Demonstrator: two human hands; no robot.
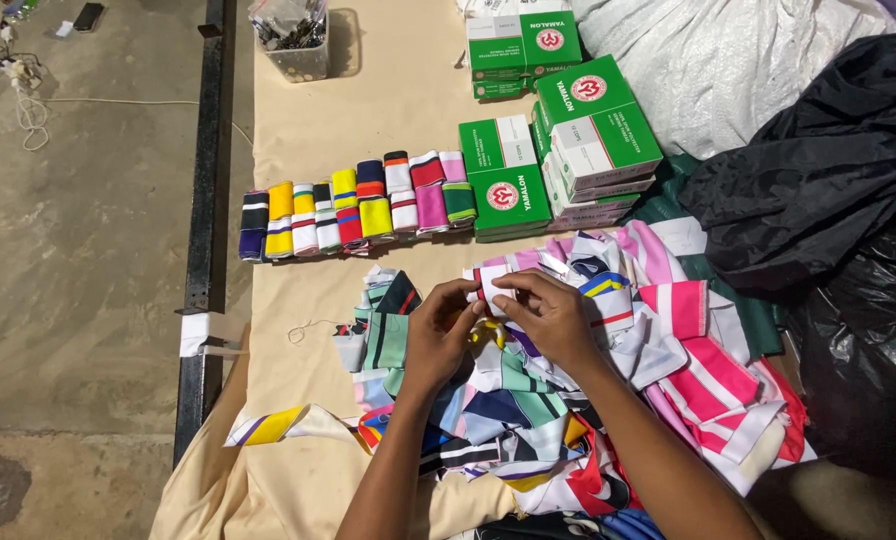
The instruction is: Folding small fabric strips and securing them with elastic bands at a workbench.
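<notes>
Both hands meet over a heap of striped knitted fabric pieces [568,400] on a beige-covered table [308,130]. My left hand [436,335] and my right hand [548,312] pinch one small white piece with a red stripe [491,285] between their fingertips, held just above the heap. A yellow bit of fabric shows under my fingers. Beyond the hands lies a neat row of folded striped pieces [358,205] in many colours.
Green and white boxes [558,140] are stacked at the back right. A clear bin of small items [293,40] stands at the far edge. Black plastic bags [828,200] and a white sack [728,60] lie right. A black metal rail [208,200] borders the concrete floor left.
</notes>
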